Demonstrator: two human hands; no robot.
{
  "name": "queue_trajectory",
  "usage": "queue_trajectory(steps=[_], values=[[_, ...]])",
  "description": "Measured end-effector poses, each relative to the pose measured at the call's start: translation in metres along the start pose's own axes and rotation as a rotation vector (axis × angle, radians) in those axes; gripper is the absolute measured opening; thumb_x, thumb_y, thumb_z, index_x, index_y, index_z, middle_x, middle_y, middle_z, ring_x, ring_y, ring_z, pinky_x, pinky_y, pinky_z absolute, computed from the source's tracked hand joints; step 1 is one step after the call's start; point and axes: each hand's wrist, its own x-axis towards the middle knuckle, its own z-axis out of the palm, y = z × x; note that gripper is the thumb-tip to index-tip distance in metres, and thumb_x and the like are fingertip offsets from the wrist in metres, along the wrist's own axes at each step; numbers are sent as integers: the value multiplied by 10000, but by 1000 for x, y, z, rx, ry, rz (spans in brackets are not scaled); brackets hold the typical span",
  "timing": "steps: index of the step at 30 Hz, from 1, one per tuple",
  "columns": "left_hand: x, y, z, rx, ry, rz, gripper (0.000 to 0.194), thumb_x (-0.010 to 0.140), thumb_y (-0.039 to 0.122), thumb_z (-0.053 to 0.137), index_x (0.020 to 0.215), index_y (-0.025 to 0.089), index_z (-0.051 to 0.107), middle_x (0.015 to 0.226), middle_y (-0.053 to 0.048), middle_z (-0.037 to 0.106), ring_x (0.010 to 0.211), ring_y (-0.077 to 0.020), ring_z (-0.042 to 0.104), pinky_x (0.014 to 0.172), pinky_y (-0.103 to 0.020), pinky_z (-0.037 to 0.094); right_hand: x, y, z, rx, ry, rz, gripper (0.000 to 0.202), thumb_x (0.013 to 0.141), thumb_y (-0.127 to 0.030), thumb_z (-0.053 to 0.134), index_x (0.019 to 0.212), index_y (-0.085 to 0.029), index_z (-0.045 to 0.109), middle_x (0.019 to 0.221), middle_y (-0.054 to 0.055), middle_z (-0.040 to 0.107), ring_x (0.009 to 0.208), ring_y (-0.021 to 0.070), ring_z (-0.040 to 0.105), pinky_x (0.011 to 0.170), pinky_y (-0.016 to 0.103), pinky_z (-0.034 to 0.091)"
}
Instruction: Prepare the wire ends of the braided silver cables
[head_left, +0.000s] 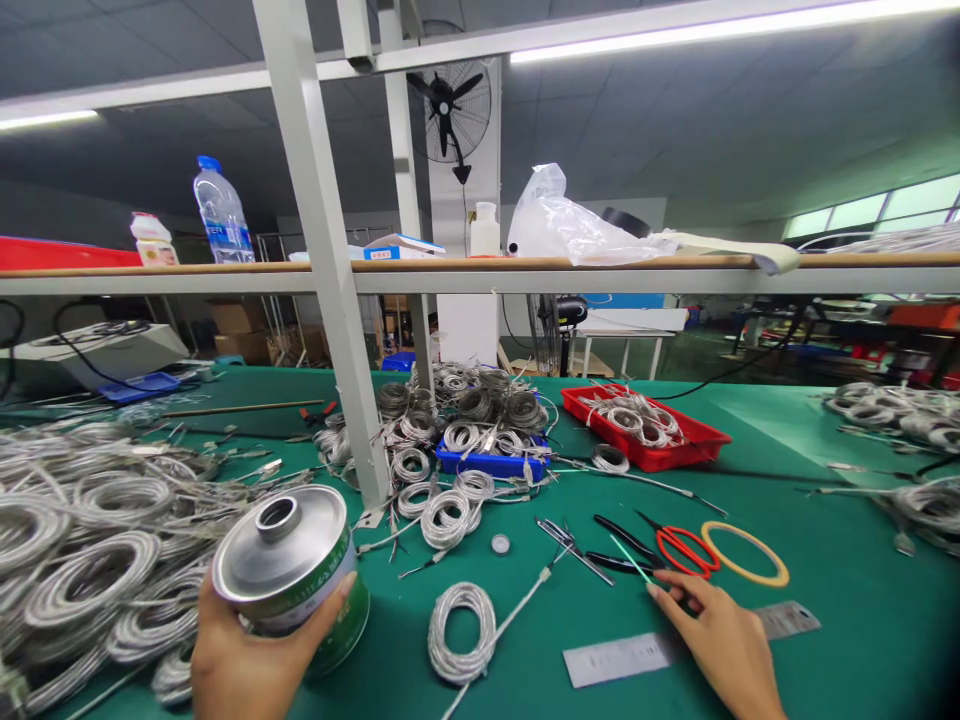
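My left hand (259,665) is wrapped round a green and silver metal can (289,560) with an open round neck on top. Between the thumb and fingers of my right hand (712,630) is a thin pale green stick (628,556), tilted up to the left. Beneath that hand lies a steel ruler (619,660). Just beyond its fingers are black-handled pliers (626,540) and red-handled scissors (686,550). A coiled silver cable (463,634) lies between my hands, with a small round cap (500,544) behind it.
Cable coils (97,560) heap up on the left. A blue tray (491,463) and a red tray (652,455) hold more coils. A white shelf post (330,270) rises near the can. Tweezers (574,548) and a yellow tape ring (745,553) lie on the green mat.
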Motion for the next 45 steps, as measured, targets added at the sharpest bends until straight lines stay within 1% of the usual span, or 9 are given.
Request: queue_trajectory(steps=[3, 6, 12, 16, 22, 30, 34, 40, 45], values=[[0, -2, 1, -9, -1, -4, 938, 420, 521, 720, 1232, 172, 407, 1105, -117, 566, 968, -359, 546, 855, -477, 430, 1, -20, 2, 18, 35, -115, 347, 773, -488, 486, 946, -241, 657, 847, 39, 662, 777, 240, 579, 759, 390, 384], [-1, -3, 2, -49, -12, 37, 931, 423, 504, 729, 1232, 172, 410, 1128, -119, 555, 985, -356, 538, 880, -480, 412, 6, -57, 8, 44, -11, -280, 311, 826, -448, 444, 959, -248, 641, 903, 41, 657, 852, 235, 570, 823, 399, 351], [-4, -4, 5, -95, -33, 108, 902, 464, 475, 732, 1240, 154, 404, 1168, -128, 526, 1043, -351, 504, 930, -481, 372, 25, -142, 36, 54, -300, -555, 182, 841, -316, 514, 925, -206, 632, 942, 41, 641, 928, 211, 551, 826, 401, 387], [-6, -7, 6, -107, -36, 115, 919, 447, 475, 743, 1239, 154, 407, 1220, -136, 494, 1044, -352, 505, 940, -485, 361, 35, -168, 59, 52, -472, -574, 217, 846, -294, 529, 1003, -152, 576, 1053, 51, 591, 959, 197, 558, 832, 426, 426], [-8, -11, 10, -76, -93, 96, 902, 502, 467, 730, 1271, 171, 365, 1103, -110, 549, 1021, -334, 525, 937, -465, 363, 39, -169, 81, 244, -622, -405, 230, 847, -263, 533, 1051, -159, 555, 1111, 60, 564, 969, 201, 558, 817, 421, 449], [-11, -21, 14, -112, -142, 121, 940, 496, 441, 746, 1300, 189, 329, 1111, -111, 551, 995, -334, 540, 916, -483, 376, 42, -171, 92, 899, -655, 60, 296, 875, -309, 484, 1127, -155, 502, 1065, 63, 577, 863, 175, 598, 724, 373, 498], [-15, -19, 16, -114, -161, 113, 922, 499, 440, 741, 1291, 186, 344, 1088, -109, 562, 989, -336, 543, 905, -488, 386, 38, -172, 92, 1110, -671, 223, 282, 874, -311, 485, 1105, -153, 515, 1068, 62, 577, 870, 175, 595, 728, 370, 496], [-18, -14, 15, -109, -187, 94, 893, 513, 445, 724, 1280, 178, 353, 1095, -112, 558, 1016, -339, 528, 897, -488, 392, 39, -169, 96, 1088, -749, 394, 257, 868, -315, 494, 1052, -141, 541, 1009, 53, 594, 815, 158, 602, 691, 345, 501], [-18, -13, 16, -123, -200, 118, 894, 517, 431, 724, 1287, 190, 340, 1181, -122, 516, 1052, -340, 504, 907, -491, 382, 47, -168, 96, 904, -775, 420, 266, 864, -306, 503, 1074, -146, 532, 1041, 58, 585, 845, 168, 598, 711, 360, 499]])
